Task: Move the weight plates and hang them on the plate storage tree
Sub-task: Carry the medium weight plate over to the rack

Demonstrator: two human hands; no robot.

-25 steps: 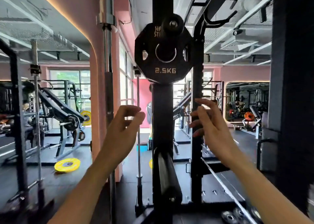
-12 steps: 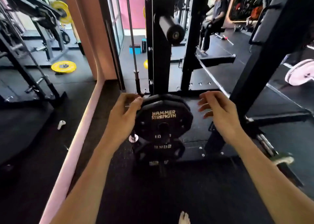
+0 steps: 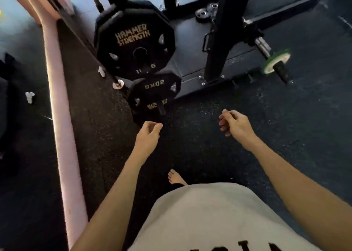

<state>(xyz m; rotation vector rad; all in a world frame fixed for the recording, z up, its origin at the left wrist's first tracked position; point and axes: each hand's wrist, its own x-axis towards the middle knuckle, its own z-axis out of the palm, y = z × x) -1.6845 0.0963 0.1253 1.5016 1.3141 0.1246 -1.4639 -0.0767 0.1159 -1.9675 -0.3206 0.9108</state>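
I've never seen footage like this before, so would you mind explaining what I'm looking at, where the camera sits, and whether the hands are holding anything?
The camera is worn on a person's head and looks down, so you see their own two arms reaching forward. This is a gym with a dark rubber floor. The left hand and right hand hang loosely curled and hold nothing. Ahead, two black weight plates hang on a storage tree: a large Hammer Strength plate and below it a 20KG plate, which looks smaller from here. To the right stands a black rack upright, with a green-plated barbell end near it. A bare foot and a light shirt show at the bottom.
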